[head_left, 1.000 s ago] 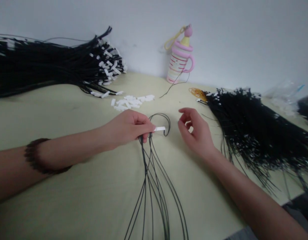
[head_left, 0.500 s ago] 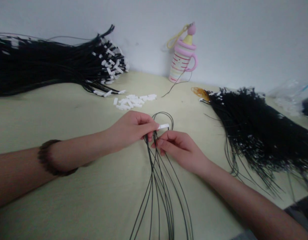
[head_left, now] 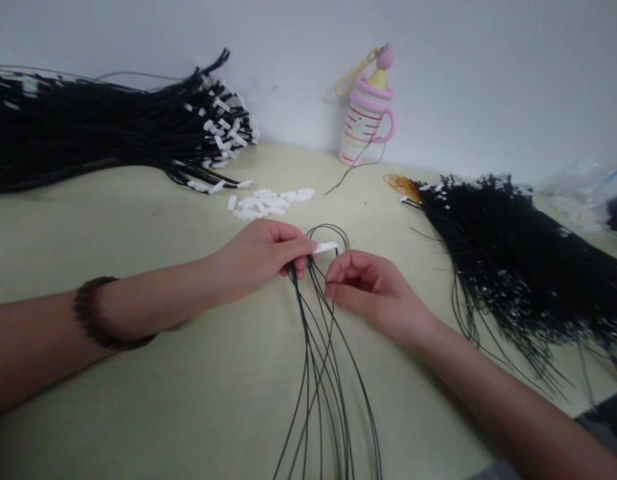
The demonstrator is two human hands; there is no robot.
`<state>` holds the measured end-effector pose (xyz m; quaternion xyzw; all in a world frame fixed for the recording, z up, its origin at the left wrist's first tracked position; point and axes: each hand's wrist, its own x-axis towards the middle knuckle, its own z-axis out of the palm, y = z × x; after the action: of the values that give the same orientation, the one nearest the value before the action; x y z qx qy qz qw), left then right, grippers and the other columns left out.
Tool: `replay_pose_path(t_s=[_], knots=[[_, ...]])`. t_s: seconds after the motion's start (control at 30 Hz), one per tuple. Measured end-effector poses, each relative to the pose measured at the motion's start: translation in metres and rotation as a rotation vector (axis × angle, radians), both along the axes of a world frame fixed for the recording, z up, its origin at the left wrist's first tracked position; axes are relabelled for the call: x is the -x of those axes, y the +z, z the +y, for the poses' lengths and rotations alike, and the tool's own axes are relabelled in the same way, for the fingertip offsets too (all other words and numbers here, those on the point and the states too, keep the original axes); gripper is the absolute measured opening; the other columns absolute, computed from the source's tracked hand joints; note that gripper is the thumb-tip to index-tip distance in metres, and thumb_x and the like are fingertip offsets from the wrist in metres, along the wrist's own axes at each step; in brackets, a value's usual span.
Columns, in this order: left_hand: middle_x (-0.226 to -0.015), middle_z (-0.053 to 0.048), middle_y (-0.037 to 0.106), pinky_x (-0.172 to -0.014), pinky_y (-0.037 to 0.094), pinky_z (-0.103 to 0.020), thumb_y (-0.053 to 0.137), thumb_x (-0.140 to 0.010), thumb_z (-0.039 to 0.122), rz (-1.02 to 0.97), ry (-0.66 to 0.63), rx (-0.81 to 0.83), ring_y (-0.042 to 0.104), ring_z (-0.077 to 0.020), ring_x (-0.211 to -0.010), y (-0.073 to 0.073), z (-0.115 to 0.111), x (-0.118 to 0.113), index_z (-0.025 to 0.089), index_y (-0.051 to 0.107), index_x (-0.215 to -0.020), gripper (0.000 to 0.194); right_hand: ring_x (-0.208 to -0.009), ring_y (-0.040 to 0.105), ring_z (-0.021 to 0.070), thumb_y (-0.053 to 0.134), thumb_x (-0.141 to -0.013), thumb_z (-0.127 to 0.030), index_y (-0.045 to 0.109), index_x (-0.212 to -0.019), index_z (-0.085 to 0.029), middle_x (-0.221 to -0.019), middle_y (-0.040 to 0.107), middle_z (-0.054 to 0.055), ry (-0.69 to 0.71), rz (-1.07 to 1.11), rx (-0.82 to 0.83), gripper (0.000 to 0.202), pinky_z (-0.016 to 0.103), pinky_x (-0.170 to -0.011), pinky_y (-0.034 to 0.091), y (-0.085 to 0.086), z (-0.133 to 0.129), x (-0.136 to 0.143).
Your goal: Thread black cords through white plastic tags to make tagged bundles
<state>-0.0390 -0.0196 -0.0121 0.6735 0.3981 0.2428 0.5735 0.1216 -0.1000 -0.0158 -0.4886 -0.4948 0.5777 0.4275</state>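
Over the middle of the table, my left hand (head_left: 263, 259) is closed in a pinch. It holds one end of a small white plastic connector (head_left: 327, 247) together with a bunch of thin black wires (head_left: 308, 340). The wires hang from its fingers and fan out toward me, and a few curve in a loop behind the connector. A black wire also meets the connector's right end. Just below and to the right, my right hand (head_left: 375, 293) is closed, thumb and forefinger pinching a single black wire. Its other fingers are curled.
Loose white connectors (head_left: 268, 202) lie behind my left hand. A thick bundle of black wires with white ends (head_left: 113, 127) lies at the back left, another black wire bundle (head_left: 518, 260) at the right. A pink-and-white cup (head_left: 362, 123) stands by the wall, a clear plastic bag (head_left: 581, 193) far right.
My right hand has moved slightly right and up, away from my left fingers, with a wire in its pinch. The connector has shifted slightly up and left. The hanging wires have swung.
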Motion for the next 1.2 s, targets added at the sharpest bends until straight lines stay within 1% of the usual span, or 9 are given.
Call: replay_pose_path(t_s=[0.17,0.27,0.4,0.5,0.6,0.67,0.77,0.9,1.2], knots=[[-0.051,0.001,0.055,-0.049,0.037,-0.02,0.058,-0.073,0.025,-0.095,0.069,0.139,0.049,-0.0082,-0.049,0.0,0.005,0.0,0.015,0.06,-0.054,0.021,-0.042,0.043,0.0047,0.055,-0.068,-0.016,0.062,-0.074,-0.018,-0.054,0.055,-0.003,0.095,0.214,-0.037,0.009,0.02,-0.041,0.033,0.027,-0.006,-0.03],[-0.052,0.001,0.056,-0.05,0.037,-0.02,0.059,-0.073,0.025,-0.109,0.049,0.135,0.049,-0.0082,-0.051,-0.001,0.006,0.0,0.014,0.059,-0.053,0.022,-0.041,0.039,0.0039,0.053,-0.071,-0.022,0.064,-0.073,-0.02,-0.057,0.056,-0.002,-0.224,0.251,-0.243,0.012,0.021,-0.042,0.033,0.049,-0.006,-0.057],[-0.051,0.0,0.055,-0.05,0.037,-0.02,0.059,-0.073,0.025,-0.09,0.061,0.136,0.049,-0.008,-0.05,-0.001,0.005,0.0,0.014,0.057,-0.051,0.025,-0.042,0.036,-0.0006,0.036,-0.088,-0.018,0.063,-0.071,-0.022,-0.065,0.056,-0.003,-0.626,0.323,-0.407,0.032,0.017,-0.043,0.032,0.069,0.002,-0.091],[-0.051,0.001,0.054,-0.05,0.038,-0.021,0.059,-0.072,0.025,-0.093,0.064,0.155,0.049,-0.0083,-0.051,0.0,0.005,0.0,0.014,0.057,-0.051,0.024,-0.046,0.039,-0.0008,0.044,-0.089,-0.026,0.064,-0.07,-0.024,-0.071,0.057,-0.004,-0.652,0.306,-0.488,0.027,0.015,-0.045,0.033,0.07,0.008,-0.104],[-0.051,0.001,0.053,-0.051,0.038,-0.022,0.059,-0.072,0.024,-0.108,0.064,0.179,0.048,-0.0085,-0.051,0.0,0.005,-0.001,0.014,0.057,-0.052,0.023,-0.047,0.042,0.0022,0.057,-0.082,-0.026,0.066,-0.08,-0.025,-0.076,0.059,-0.002,-0.654,0.02,-0.57,0.009,0.018,-0.043,0.033,0.056,0.009,-0.096],[-0.051,0.001,0.053,-0.051,0.038,-0.022,0.058,-0.073,0.023,-0.111,0.068,0.191,0.048,-0.0087,-0.051,0.001,0.005,-0.001,0.014,0.057,-0.053,0.022,-0.046,0.044,0.0041,0.062,-0.077,-0.022,0.067,-0.09,-0.023,-0.071,0.06,-0.001,-0.664,-0.225,-0.628,0.013,0.02,-0.043,0.035,0.044,0.006,-0.079],[-0.051,0.001,0.053,-0.051,0.037,-0.022,0.058,-0.073,0.023,-0.116,0.08,0.193,0.047,-0.0086,-0.051,0.0,0.006,-0.001,0.014,0.058,-0.054,0.021,-0.047,0.049,0.0073,0.063,-0.076,-0.023,0.065,-0.096,-0.018,-0.063,0.06,0.0,-0.529,-0.581,-0.6,0.021,0.02,-0.043,0.037,0.027,-0.003,-0.048],[-0.051,0.002,0.053,-0.052,0.037,-0.022,0.059,-0.072,0.025,-0.135,0.1,0.198,0.047,-0.0085,-0.052,-0.002,0.006,0.0,0.013,0.057,-0.055,0.021,-0.046,0.044,0.0058,0.054,-0.08,-0.022,0.062,-0.068,-0.014,-0.052,0.052,-0.002,-0.266,-0.863,-0.573,0.016,0.018,-0.043,0.032,0.015,-0.014,-0.021],[-0.05,0.002,0.051,-0.052,0.036,-0.024,0.06,-0.071,0.024,-0.175,0.113,0.225,0.047,-0.0087,-0.051,-0.002,0.006,0.0,0.014,0.054,-0.051,0.022,-0.049,0.035,0.0046,0.046,-0.077,-0.011,0.046,-0.056,-0.014,-0.053,0.037,-0.005,0.007,-0.883,-0.6,0.022,0.019,-0.049,0.027,0.0,-0.011,-0.015]])
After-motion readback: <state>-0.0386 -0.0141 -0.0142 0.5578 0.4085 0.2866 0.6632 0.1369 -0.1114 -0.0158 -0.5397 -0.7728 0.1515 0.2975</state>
